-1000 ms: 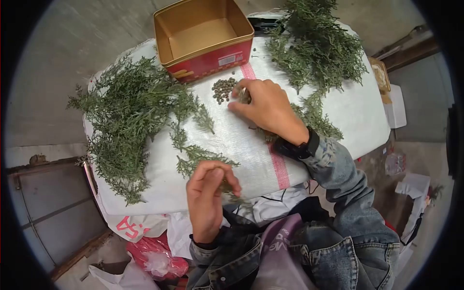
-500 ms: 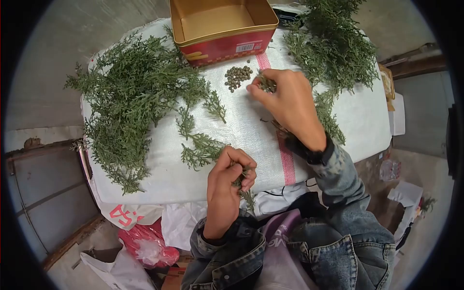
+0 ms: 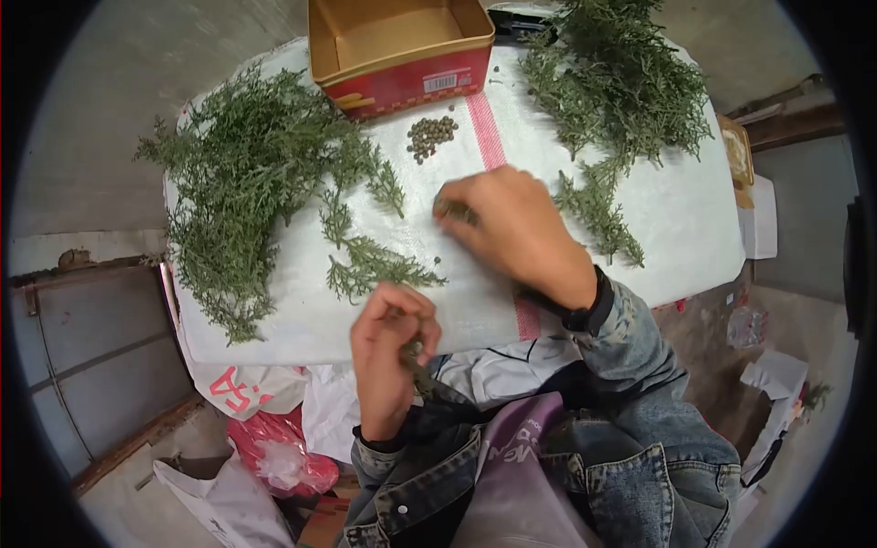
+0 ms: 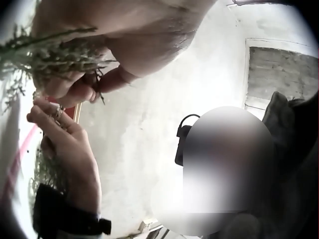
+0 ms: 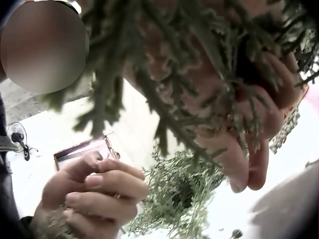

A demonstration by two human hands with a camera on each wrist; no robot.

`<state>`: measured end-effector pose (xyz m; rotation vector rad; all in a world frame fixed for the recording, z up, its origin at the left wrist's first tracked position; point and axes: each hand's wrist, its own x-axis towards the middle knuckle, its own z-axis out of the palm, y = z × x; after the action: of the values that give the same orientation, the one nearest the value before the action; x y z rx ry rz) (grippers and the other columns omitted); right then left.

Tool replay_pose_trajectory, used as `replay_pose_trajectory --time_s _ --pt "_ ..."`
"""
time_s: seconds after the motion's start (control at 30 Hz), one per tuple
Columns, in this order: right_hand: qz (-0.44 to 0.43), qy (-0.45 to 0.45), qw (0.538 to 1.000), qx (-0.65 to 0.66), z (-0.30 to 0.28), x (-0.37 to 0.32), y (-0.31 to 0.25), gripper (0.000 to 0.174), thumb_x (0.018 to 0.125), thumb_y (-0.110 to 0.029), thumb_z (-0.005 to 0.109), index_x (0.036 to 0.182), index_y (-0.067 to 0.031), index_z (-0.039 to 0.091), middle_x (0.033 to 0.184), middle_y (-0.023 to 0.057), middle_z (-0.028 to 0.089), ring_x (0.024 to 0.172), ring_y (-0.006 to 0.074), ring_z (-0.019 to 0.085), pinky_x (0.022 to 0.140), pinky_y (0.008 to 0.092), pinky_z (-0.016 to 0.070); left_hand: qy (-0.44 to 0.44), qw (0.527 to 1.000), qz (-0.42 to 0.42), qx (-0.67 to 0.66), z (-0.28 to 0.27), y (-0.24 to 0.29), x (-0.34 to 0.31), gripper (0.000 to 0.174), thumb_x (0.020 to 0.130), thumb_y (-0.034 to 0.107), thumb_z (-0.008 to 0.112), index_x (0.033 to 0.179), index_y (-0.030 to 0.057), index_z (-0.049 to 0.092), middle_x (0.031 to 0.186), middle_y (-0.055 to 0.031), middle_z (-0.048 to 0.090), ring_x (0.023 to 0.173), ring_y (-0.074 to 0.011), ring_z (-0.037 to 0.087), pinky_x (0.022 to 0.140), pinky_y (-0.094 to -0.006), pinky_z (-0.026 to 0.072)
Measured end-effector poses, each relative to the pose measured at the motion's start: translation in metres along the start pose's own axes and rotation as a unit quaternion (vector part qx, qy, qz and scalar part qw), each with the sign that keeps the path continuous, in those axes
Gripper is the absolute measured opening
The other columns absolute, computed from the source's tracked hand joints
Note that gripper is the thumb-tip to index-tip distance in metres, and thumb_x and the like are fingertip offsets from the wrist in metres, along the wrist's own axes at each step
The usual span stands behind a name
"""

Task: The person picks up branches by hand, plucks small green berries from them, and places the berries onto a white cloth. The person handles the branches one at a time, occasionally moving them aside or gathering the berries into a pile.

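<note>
My left hand [image 3: 391, 356] is low in the head view, fingers curled round a green sprig [image 3: 413, 358]; the sprig [image 4: 60, 57] also shows at upper left in the left wrist view. Over the white woven sheet [image 3: 470, 306], my right hand [image 3: 525, 228] holds greenery [image 3: 457, 212] between thumb and curled fingers, and leafy tips [image 5: 164, 117] cross its palm in the right wrist view. The small round brown-green berries [image 3: 431, 137] lie in a pile beyond the right fingertips. One berry [image 3: 438, 260] rests apart, between the hands.
An open red tin [image 3: 402, 87], gold inside, stands behind the pile. Leafy branches [image 3: 247, 192] spread along the left, with small sprigs [image 3: 375, 265] nearer the middle. More branches [image 3: 630, 87] lie at upper right. Bags [image 3: 283, 452] are below the sheet's left front.
My right hand has moved from beside the berry pile toward my body, still gripping greenery. The left hand has shifted slightly leftward and nearer me, and the lone berry between them now shows.
</note>
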<state>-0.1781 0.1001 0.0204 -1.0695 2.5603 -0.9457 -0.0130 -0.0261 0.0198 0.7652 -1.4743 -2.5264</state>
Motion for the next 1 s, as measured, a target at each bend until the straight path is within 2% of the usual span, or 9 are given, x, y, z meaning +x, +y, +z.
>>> replay_pose_trajectory --time_s 0.13,0.2,0.3,0.43,0.57,0.63,0.77,0.83,1.0 --pt "-0.073 0.024 0.997 -0.013 0.022 -0.015 -0.002 0.014 0.077 -0.013 0.072 0.089 -0.0053 0.072 0.084 0.0111 0.07 0.079 0.0338 0.067 0.069 0.0436 0.0518 0.017 0.998 0.035 -0.058 -0.022 0.0 -0.006 0.004 0.09 0.004 0.045 0.089 0.0018 0.048 0.082 -0.0086 0.052 0.055 -0.0123 0.045 0.045 -0.0233 0.0322" --pt "-0.059 0.004 0.998 -0.03 0.027 -0.018 -0.006 0.014 0.077 -0.013 0.072 0.089 -0.0057 0.072 0.084 0.0103 0.069 0.079 0.0332 0.067 0.068 0.0433 0.0518 0.028 0.994 0.047 -0.092 -0.023 -0.001 -0.009 0.004 0.091 0.001 0.046 0.091 0.0012 0.05 0.084 -0.0096 0.055 0.056 -0.0122 0.047 0.045 -0.023 0.0323" --pt "-0.03 -0.027 0.997 -0.068 0.03 -0.018 -0.014 0.013 0.077 -0.012 0.071 0.089 -0.0065 0.072 0.085 0.0089 0.069 0.079 0.0319 0.067 0.067 0.0426 0.0519 0.082 0.995 0.047 -0.043 -0.009 -0.002 -0.012 0.008 0.093 0.005 0.048 0.093 -0.0012 0.053 0.081 -0.0111 0.056 0.05 -0.0151 0.051 0.041 -0.0237 0.0368" --pt "-0.032 -0.027 0.997 -0.071 0.036 -0.023 -0.014 0.014 0.077 -0.011 0.071 0.09 -0.0063 0.073 0.085 0.0075 0.069 0.077 0.0322 0.066 0.067 0.0417 0.0517 0.072 0.993 0.089 0.035 -0.006 -0.003 -0.021 0.01 0.095 0.006 0.053 0.098 -0.0031 0.055 0.084 -0.015 0.06 0.051 -0.0201 0.06 0.04 -0.026 0.0434" --pt "-0.019 0.02 0.998 0.052 0.007 -0.031 -0.027 0.015 0.079 -0.009 0.07 0.094 -0.0048 0.074 0.086 0.0097 0.07 0.073 0.0286 0.067 0.067 0.0363 0.0518 0.092 0.987 0.125 0.033 0.001 -0.004 -0.024 0.011 0.096 0.007 0.054 0.101 -0.0039 0.056 0.085 -0.017 0.062 0.052 -0.0237 0.063 0.039 -0.0288 0.0478" --pt "0.014 0.026 0.984 0.178 -0.015 -0.041 -0.038 0.016 0.084 -0.007 0.068 0.097 -0.0012 0.074 0.085 0.0115 0.071 0.072 0.0209 0.067 0.067 0.0303 0.0504 0.096 0.986 0.134 0.02 0.006 -0.005 -0.024 0.012 0.097 0.007 0.054 0.101 -0.0039 0.055 0.085 -0.0172 0.062 0.051 -0.0235 0.063 0.039 -0.0289 0.048" --pt "0.033 0.032 0.957 0.285 -0.022 -0.062 -0.048 0.015 0.087 -0.005 0.068 0.099 0.0021 0.074 0.084 0.0123 0.071 0.075 0.0149 0.066 0.068 0.026 0.0488 0.069 0.985 0.156 -0.027 0.024 -0.006 -0.02 0.01 0.097 0.005 0.055 0.102 -0.0045 0.056 0.086 -0.0176 0.064 0.055 -0.0226 0.064 0.043 -0.0285 0.0504" --pt "0.032 0.05 0.951 0.302 -0.019 -0.071 -0.047 0.015 0.086 -0.004 0.068 0.099 0.0024 0.074 0.085 0.0119 0.071 0.075 0.0148 0.066 0.068 0.0258 0.0488 0.036 0.984 0.16 -0.066 0.033 -0.009 -0.02 0.009 0.097 0.0 0.055 0.103 -0.0055 0.057 0.087 -0.0176 0.066 0.064 -0.0214 0.068 0.051 -0.0274 0.0541" --pt "-0.009 0.137 0.942 0.305 -0.013 -0.081 -0.041 0.018 0.084 0.002 0.069 0.101 0.0036 0.074 0.088 0.0119 0.07 0.074 0.0152 0.065 0.066 0.025 0.049 0.042 0.975 0.209 -0.066 0.054 -0.025 -0.015 0.008 0.095 -0.003 0.056 0.103 -0.0055 0.056 0.087 -0.0167 0.066 0.064 -0.0195 0.068 0.052 -0.0272 0.0547"
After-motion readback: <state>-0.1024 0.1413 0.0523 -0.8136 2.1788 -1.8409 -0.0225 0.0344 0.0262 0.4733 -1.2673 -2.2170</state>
